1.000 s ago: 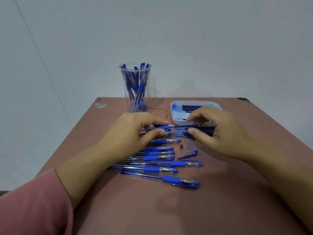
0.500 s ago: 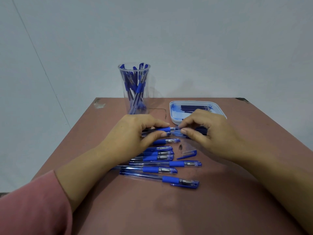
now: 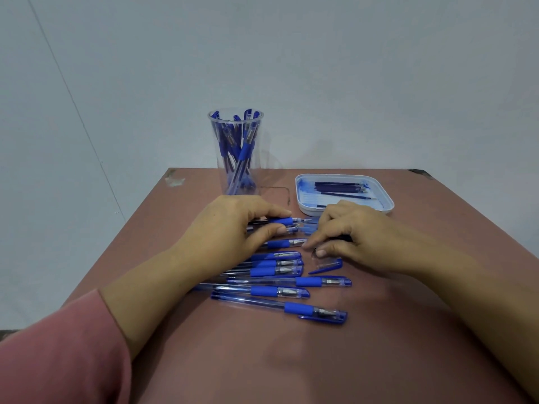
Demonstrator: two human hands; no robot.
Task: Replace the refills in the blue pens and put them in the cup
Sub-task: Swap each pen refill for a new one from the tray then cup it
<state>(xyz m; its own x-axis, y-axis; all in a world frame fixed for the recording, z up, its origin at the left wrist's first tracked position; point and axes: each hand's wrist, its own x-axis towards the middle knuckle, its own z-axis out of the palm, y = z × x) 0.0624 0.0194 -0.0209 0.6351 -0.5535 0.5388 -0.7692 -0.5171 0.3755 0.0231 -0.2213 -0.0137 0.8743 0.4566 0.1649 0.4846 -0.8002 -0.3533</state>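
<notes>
Pink sleeve (image 3: 58, 354) is cut off at the bottom-left corner. The left hand (image 3: 230, 225) lies over the far end of the pen row, fingers & thumb curled round one pen (image 3: 277, 221). Its blue grip and bare metal tip stick out to the right; the barrel is hidden under the palm. A 2nd pen seems pinned under the thumb, hard to separate.

Behind that hand the clear cup (image 3: 236, 153) stands upright near the worktop's far edge w/ a bunch of blue pens inside; count unclear thru the plastic.

The loose pens (image 3: 274, 271) lie side by side on the worktop (image 3: 379, 345) btwn the forearms, caps to the right, left ends of several hidden by the left wrist. The nearest pen (image 3: 291, 309) is fully in view.

A blurry pale-blue bit sits btwn the two hands, can't identify. A detached cap (image 3: 326, 265) lies just below the right thumb.

The right hand (image 3: 353, 231) is knuckles up, fingers curled, tips down at the worktop beside a pen's capped end. Something dark peeks out under the fingers; can't tell what, nor whether it's gripped.

Far right, the white tray (image 3: 385, 199) holds dark refills (image 3: 338, 186) lying lengthwise; its near edge is partly covered by the right hand.
</notes>
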